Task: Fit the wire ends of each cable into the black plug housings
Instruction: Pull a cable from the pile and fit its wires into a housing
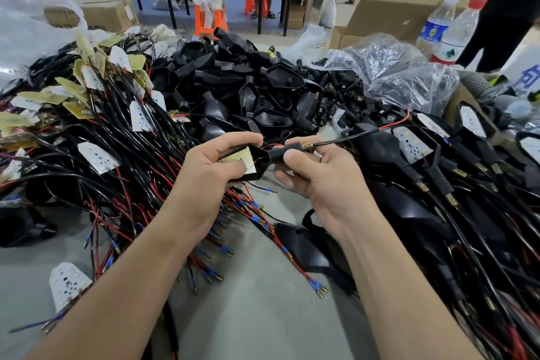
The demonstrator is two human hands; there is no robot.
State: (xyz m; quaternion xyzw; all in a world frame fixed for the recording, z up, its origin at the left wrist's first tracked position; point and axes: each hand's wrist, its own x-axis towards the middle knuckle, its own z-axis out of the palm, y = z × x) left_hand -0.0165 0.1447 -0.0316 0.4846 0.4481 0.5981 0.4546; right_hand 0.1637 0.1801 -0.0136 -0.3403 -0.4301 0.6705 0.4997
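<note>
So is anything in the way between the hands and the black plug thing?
Nothing visible. Both hands hold the black housing: the left hand grips its wide end, where the board sits, and the right hand pinches its narrow neck. A cable runs out of the brass tip.

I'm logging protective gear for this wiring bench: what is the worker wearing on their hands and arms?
Nothing protective shows. The left hand and right hand are bare, without gloves. The left forearm and right forearm are uncovered to the frame edge; no sleeves appear. No watch, bracelet or ring is visible.
</note>
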